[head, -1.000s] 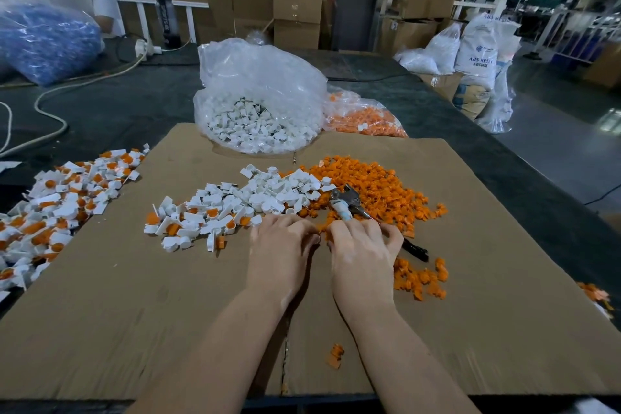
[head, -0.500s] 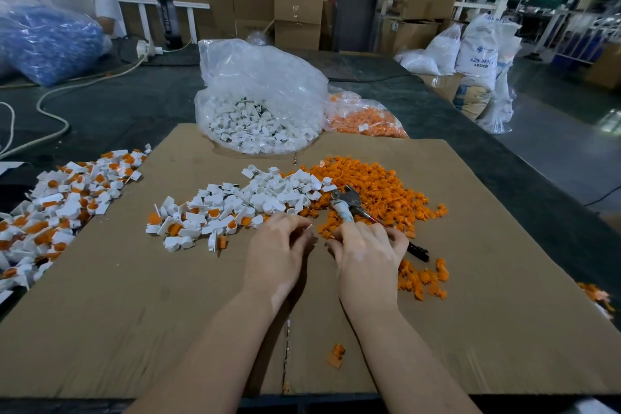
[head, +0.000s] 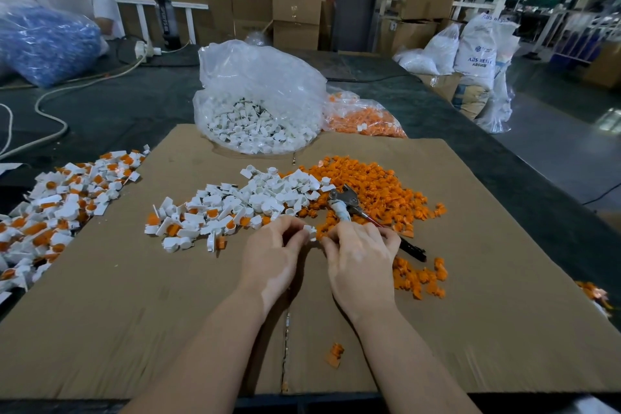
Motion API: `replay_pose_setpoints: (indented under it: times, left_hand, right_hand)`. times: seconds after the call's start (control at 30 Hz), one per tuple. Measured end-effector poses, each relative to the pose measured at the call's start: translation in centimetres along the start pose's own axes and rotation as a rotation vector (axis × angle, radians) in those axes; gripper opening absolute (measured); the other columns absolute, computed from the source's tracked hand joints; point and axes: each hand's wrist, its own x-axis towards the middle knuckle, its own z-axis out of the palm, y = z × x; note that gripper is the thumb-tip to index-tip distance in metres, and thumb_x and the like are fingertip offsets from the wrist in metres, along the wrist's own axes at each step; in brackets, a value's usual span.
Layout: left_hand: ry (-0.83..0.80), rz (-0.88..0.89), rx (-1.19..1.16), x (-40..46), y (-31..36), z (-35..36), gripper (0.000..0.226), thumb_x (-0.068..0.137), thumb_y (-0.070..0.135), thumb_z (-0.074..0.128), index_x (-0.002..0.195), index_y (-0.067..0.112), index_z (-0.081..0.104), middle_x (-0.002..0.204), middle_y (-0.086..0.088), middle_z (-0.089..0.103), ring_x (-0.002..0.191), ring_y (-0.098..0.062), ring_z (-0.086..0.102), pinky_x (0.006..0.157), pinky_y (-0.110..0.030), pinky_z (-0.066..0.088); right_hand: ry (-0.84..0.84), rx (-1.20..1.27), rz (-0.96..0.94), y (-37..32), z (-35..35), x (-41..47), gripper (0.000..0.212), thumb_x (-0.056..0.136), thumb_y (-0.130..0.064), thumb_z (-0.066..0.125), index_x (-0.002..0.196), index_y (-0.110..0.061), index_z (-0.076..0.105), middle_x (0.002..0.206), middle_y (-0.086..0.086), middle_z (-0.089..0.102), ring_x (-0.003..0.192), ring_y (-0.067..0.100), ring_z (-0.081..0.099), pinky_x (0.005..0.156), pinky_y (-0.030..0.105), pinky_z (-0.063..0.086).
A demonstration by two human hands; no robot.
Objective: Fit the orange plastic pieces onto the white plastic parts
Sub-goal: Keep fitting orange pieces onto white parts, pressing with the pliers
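Note:
On the cardboard sheet [head: 134, 312] a pile of white plastic parts [head: 268, 198] lies beside a pile of orange pieces [head: 369, 188]. My left hand [head: 275, 252] pinches one small white part [head: 309, 232] at its fingertips, just in front of the piles. My right hand [head: 363, 255] meets that part from the right with curled fingers; whether it also holds an orange piece is hidden. A metal tool [head: 339, 198] with a black handle lies under my right hand's fingers. Fitted white-and-orange parts [head: 50, 212] are heaped at the left edge.
A clear bag of white parts [head: 258, 104] and a bag of orange pieces [head: 363, 118] stand behind the cardboard. Loose orange pieces [head: 420, 276] lie right of my right hand, and one [head: 334, 355] between my forearms. A blue bag [head: 43, 44], a cable and a person are far left.
My hands have drawn slightly apart and the white part now shows between the fingertips. The tool and the piles have stayed where they were.

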Motion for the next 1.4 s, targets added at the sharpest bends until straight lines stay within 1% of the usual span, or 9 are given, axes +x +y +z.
replay_pose_setpoints:
  times: [0.07,0.2,0.33,0.43,0.9,1.1,1.2,1.33,1.4]
  left_hand:
    - [-0.018,0.005,-0.014,-0.02,-0.12,0.1,0.011,0.089,0.024,0.059,0.081,0.03,0.061,0.077,0.015,0.063,0.078,-0.002,0.056,0.062,-0.007,0.035]
    - [-0.034,0.015,-0.028,-0.12,-0.11,0.12,0.018,0.089,0.024,0.058,0.076,0.036,0.056,0.075,0.013,0.063,0.076,-0.002,0.057,0.06,-0.006,0.036]
    - [-0.046,0.019,-0.004,-0.13,-0.06,0.16,0.016,0.089,0.025,0.059,0.078,0.035,0.056,0.079,0.01,0.065,0.08,-0.007,0.059,0.066,-0.017,0.04]
    - [-0.047,0.052,0.021,-0.2,0.06,0.22,0.014,0.089,0.024,0.059,0.078,0.033,0.058,0.079,0.011,0.066,0.079,-0.008,0.059,0.067,-0.019,0.041]
    - [-0.089,0.16,0.143,-0.73,0.5,0.04,0.012,0.09,0.022,0.058,0.08,0.028,0.055,0.069,0.021,0.053,0.067,0.006,0.05,0.063,-0.004,0.037]
    - [-0.054,-0.003,-0.062,-0.3,0.27,-0.04,0.013,0.09,0.019,0.058,0.079,0.026,0.061,0.074,0.009,0.062,0.071,-0.002,0.055,0.058,-0.003,0.036]
    - [-0.046,-0.017,-0.088,-0.24,0.23,-0.06,0.01,0.09,0.018,0.058,0.082,0.023,0.062,0.073,0.009,0.061,0.071,-0.002,0.054,0.057,-0.004,0.035]
    - [-0.052,-0.032,-0.152,-0.31,0.28,-0.19,0.012,0.091,0.016,0.056,0.093,0.023,0.066,0.083,0.006,0.066,0.08,-0.003,0.058,0.062,-0.004,0.038]
    - [-0.058,-0.019,-0.156,-0.35,0.38,-0.27,0.015,0.091,0.016,0.056,0.099,0.021,0.068,0.085,0.003,0.067,0.083,-0.007,0.06,0.068,-0.01,0.042]
  right_hand:
    - [-0.016,0.016,-0.009,0.03,0.06,0.0,0.017,0.078,-0.018,0.073,0.069,-0.013,0.06,0.065,-0.001,0.06,0.066,0.022,0.055,0.084,0.038,0.03]
    - [-0.044,0.024,0.005,0.04,0.1,-0.05,0.018,0.079,-0.019,0.072,0.068,-0.013,0.06,0.065,0.0,0.061,0.069,0.021,0.056,0.083,0.042,0.035]
    - [-0.044,0.016,-0.002,-0.06,-0.06,-0.03,0.021,0.077,-0.018,0.074,0.065,-0.012,0.058,0.062,0.001,0.061,0.067,0.022,0.058,0.08,0.045,0.041]
    - [-0.04,0.014,-0.02,-0.13,-0.18,0.0,0.023,0.076,-0.016,0.074,0.062,-0.012,0.056,0.06,0.001,0.06,0.064,0.023,0.058,0.077,0.045,0.042]
    - [-0.076,0.053,-0.04,0.0,-0.36,0.07,0.025,0.073,-0.012,0.075,0.061,-0.013,0.053,0.057,0.0,0.054,0.059,0.023,0.054,0.072,0.043,0.042]
    - [-0.079,0.184,0.002,0.07,-0.38,0.16,0.016,0.077,-0.023,0.074,0.068,-0.015,0.062,0.064,-0.004,0.062,0.069,0.019,0.057,0.08,0.034,0.025]
    - [-0.055,0.218,0.009,0.06,-0.55,0.11,0.017,0.073,-0.03,0.077,0.074,-0.017,0.065,0.068,-0.008,0.061,0.071,0.015,0.055,0.081,0.032,0.026]
    - [-0.069,0.239,-0.014,0.09,-0.56,0.08,0.022,0.072,-0.025,0.078,0.091,-0.019,0.069,0.077,-0.008,0.063,0.079,0.017,0.056,0.08,0.031,0.025]
    - [-0.085,0.245,-0.016,0.07,-0.62,0.1,0.025,0.074,-0.023,0.077,0.098,-0.021,0.07,0.08,-0.007,0.063,0.082,0.019,0.056,0.08,0.032,0.025]
